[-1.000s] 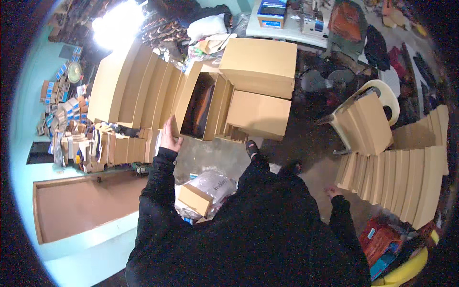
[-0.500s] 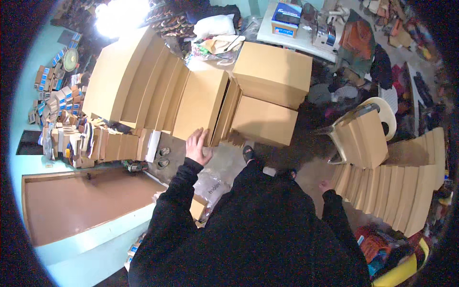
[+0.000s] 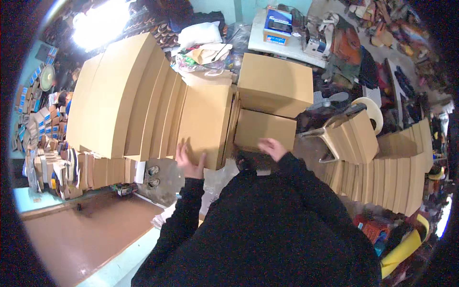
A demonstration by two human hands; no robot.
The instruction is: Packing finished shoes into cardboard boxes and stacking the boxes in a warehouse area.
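Observation:
My left hand [image 3: 191,162] rests with spread fingers on the near end of a brown cardboard carton [image 3: 204,115], which leans in a row of flat cardboard. To its right my right hand [image 3: 273,148] reaches in with its fingers extended, over or just in front of the near edge of a smaller brown box [image 3: 266,129]; whether it touches cannot be told. Behind that box stands a larger cardboard box [image 3: 276,81]. Neither hand is wrapped round anything.
Tall folded cardboard sheets [image 3: 110,91] stand at the left. A white chair [image 3: 366,115] holding more cardboard is on the right, with a stack of flattened cartons [image 3: 382,182] nearer. A white table [image 3: 258,40] carries a blue box [image 3: 278,24]. Sandals [image 3: 153,177] lie on the floor.
My right hand has come up from my right side to the smaller box. My left hand stays on the carton, now pressed against its near end. The view has shifted.

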